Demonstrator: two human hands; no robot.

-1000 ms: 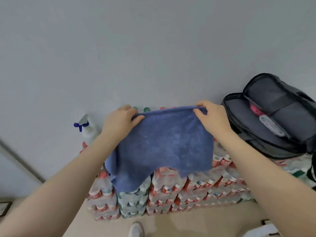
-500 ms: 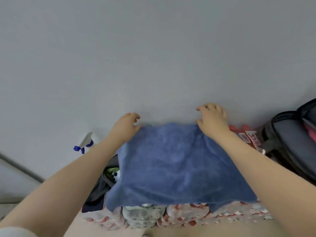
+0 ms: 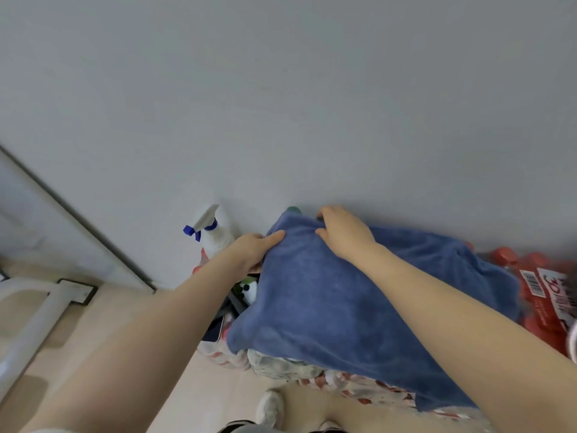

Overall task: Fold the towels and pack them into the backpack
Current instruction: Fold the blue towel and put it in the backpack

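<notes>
Atop shrink-wrapped bottle packs [image 3: 312, 370] (red-capped), both hands' fingers [image 3: 274, 237] pinch the blue towel [image 3: 327, 307].

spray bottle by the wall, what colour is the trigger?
Blue trigger on the white plastic spray bottle; head view shows it.

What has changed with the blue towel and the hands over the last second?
The blue towel, held up in the air a second ago, now lies spread over the packs of bottles. The right hand has crossed toward the left hand, bunching the far edge. The view swung left, so the backpack is out of sight. The spray bottle stayed by the wall.
</notes>
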